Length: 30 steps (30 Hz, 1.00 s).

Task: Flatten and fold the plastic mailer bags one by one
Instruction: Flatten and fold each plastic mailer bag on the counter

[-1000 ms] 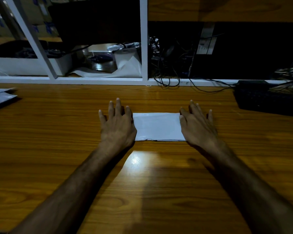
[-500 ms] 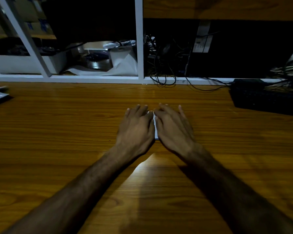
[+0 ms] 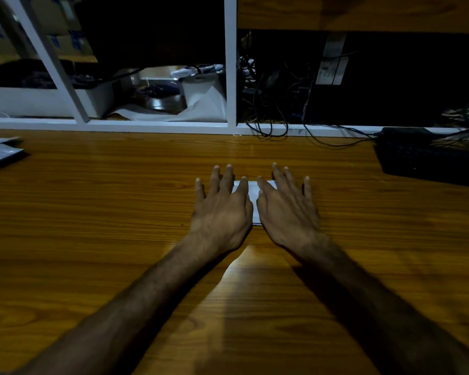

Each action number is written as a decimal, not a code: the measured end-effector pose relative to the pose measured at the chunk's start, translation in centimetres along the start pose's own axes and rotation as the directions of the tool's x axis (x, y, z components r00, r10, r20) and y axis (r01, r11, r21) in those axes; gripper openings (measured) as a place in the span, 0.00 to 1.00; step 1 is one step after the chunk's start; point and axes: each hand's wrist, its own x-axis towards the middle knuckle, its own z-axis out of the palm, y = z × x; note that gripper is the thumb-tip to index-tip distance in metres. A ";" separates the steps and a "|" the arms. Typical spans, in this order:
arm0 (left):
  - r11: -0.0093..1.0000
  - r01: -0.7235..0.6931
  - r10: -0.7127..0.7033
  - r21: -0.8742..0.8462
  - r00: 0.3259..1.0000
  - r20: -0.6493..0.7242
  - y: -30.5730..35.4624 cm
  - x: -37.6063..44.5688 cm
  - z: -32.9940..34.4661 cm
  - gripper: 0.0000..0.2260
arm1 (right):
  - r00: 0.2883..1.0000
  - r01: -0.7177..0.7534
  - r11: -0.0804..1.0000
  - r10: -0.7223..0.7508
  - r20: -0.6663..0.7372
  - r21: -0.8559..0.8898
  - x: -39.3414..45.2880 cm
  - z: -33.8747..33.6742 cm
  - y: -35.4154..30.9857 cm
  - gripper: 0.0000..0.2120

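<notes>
A folded white plastic mailer bag (image 3: 253,197) lies flat on the wooden table (image 3: 119,212), almost wholly covered by my hands. My left hand (image 3: 222,209) presses palm-down on its left part, fingers straight and spread. My right hand (image 3: 287,208) presses palm-down on its right part in the same way. Only a narrow white strip of the bag shows between the two hands.
More grey mailer bags (image 3: 0,152) lie at the table's far left edge. A black keyboard (image 3: 428,161) sits at the far right. Behind the table stands a white shelf frame (image 3: 230,77) with cables (image 3: 268,109), boxes and white bags.
One second ago my hands were apart at the bag's two ends. They slid together over its middle, and now the fingers have spread slightly with a small gap between the hands.
</notes>
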 end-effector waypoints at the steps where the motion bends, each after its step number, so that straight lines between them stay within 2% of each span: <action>1: 1.000 -0.005 0.005 -0.015 1.000 0.004 -0.1 0.1 0.0 0.27 | 1.000 -0.011 1.000 0.011 0.007 0.001 -0.3 -0.3 -0.1 0.25; 13: 1.000 0.026 -0.026 0.001 1.000 -0.001 -2.1 -0.4 0.3 0.27 | 0.998 -0.055 0.998 0.055 0.036 0.015 -0.8 -0.9 1.4 0.26; 18: 0.998 0.070 -0.069 -0.009 0.997 0.025 -3.4 -1.0 -0.2 0.33 | 0.997 -0.059 0.998 0.057 0.044 0.034 -0.9 -1.0 2.2 0.25; 22: 0.995 0.093 -0.092 -0.021 0.995 0.036 -3.8 -1.2 -0.1 0.28 | 0.997 -0.066 0.997 0.065 0.050 0.038 -0.9 -1.1 2.6 0.26; 30: 0.993 0.118 -0.118 -0.002 0.991 0.065 -4.9 -1.1 -0.3 0.28 | 0.995 -0.086 0.995 0.083 0.057 0.051 -0.9 -1.2 3.4 0.26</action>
